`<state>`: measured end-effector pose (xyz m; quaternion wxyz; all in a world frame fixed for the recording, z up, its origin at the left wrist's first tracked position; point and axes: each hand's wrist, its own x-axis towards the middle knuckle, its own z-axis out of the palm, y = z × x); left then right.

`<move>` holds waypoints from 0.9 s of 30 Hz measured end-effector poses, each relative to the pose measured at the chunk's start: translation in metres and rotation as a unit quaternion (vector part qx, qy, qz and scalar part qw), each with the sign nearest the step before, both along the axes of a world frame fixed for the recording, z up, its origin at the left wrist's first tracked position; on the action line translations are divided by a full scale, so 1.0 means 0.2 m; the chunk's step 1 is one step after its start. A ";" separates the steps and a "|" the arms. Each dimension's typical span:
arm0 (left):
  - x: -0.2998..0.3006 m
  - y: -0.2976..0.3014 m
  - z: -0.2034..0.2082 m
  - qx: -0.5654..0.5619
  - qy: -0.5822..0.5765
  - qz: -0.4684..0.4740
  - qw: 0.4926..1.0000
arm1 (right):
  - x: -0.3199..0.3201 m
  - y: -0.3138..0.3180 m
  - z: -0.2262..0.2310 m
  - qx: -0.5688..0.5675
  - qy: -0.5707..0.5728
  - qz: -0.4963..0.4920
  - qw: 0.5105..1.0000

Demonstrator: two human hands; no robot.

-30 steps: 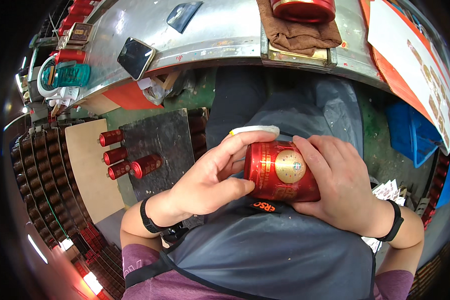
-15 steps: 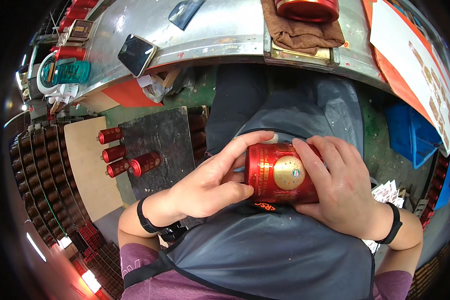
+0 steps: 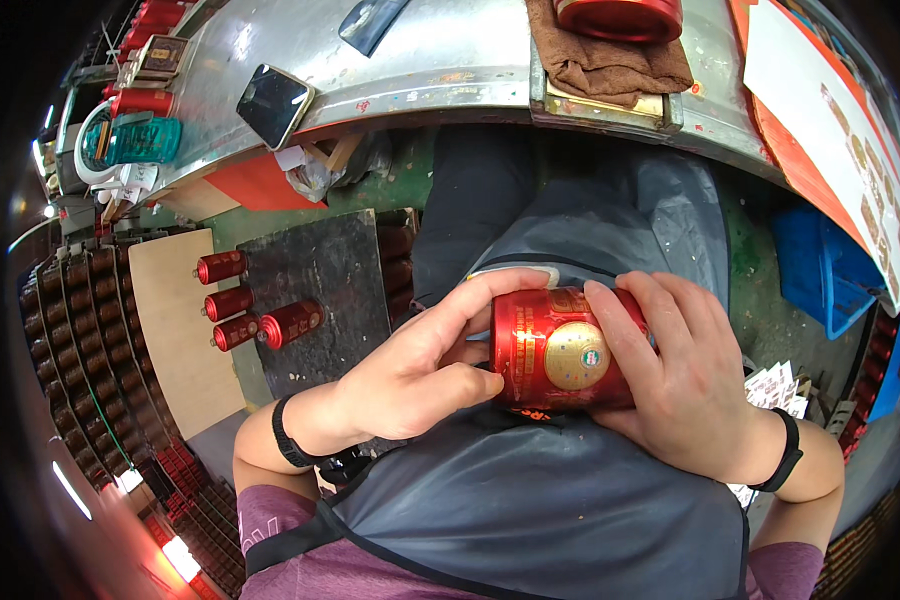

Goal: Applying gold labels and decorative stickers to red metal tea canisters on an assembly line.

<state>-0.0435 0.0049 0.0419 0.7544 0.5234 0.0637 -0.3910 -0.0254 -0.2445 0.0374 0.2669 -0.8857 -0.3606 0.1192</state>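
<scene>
A glossy red jar [image 3: 530, 350] with gold lettering and a round gold label [image 3: 576, 356] lies sideways above my apron. My left hand [image 3: 435, 355] holds its left end, thumb at the lower edge and index finger along the top. My right hand [image 3: 675, 365] wraps over the right end, its fingers spread across the surface beside the gold label. That end of the jar is hidden under my right palm. A small shiny disc sits within the gold label.
Several red bottles [image 3: 292, 323] lie on a dark board [image 3: 335, 260] at left. Ahead runs a metal bench [image 3: 430, 70] with a phone [image 3: 275, 103], a folded brown cloth [image 3: 610, 70] under another red vessel [image 3: 620, 18], and a teal container [image 3: 145, 140]. A blue bin [image 3: 820, 270] stands at right.
The red jar has rolled slightly, so its gold label sits a little lower and further left. Both hands keep nearly the same hold.
</scene>
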 end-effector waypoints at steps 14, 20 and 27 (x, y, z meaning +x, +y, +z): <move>0.00 -0.01 -0.01 0.007 -0.033 -0.001 0.999 | 0.01 0.00 0.00 -0.002 -0.023 0.008 1.000; 0.03 0.01 -0.04 -0.011 -0.017 0.006 1.000 | 0.01 0.00 0.00 -0.006 -0.032 0.003 0.999; 0.00 0.01 -0.02 0.010 -0.047 -0.001 0.999 | 0.01 0.00 0.00 0.000 -0.042 0.007 0.999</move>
